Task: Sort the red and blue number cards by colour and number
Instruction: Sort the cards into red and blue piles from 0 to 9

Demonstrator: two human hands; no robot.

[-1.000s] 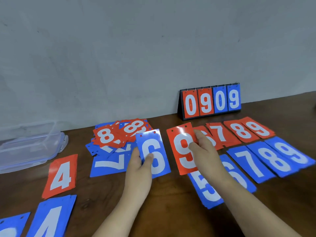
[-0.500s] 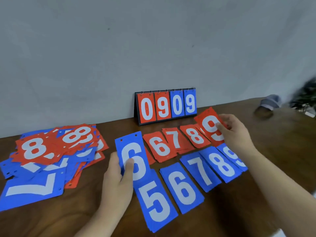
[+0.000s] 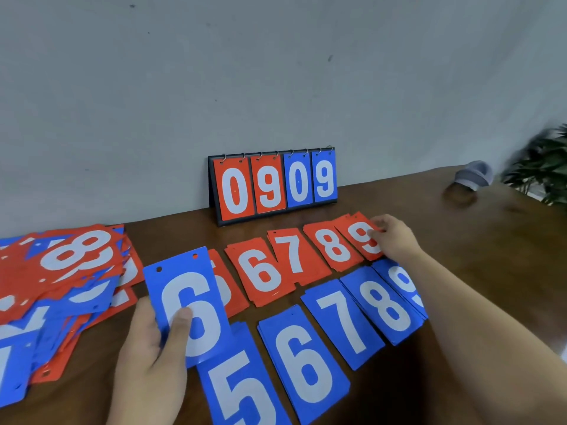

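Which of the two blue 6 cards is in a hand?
The upper blue 6, gripped by the left hand; the lower blue 6 lies between blue 5 and blue 7.

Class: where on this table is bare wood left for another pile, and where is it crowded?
Free: bare wood between the mixed heap and the scoreboard, and right of the red 9 pile toward the cap. Crowded: the red and blue piles lie edge to edge, the heap fills the left.

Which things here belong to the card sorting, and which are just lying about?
Job: blue 6, held by left hand; red 9, held by right hand; red row; blue row; mixed pile.
Lying about: scoreboard, cap, plant.
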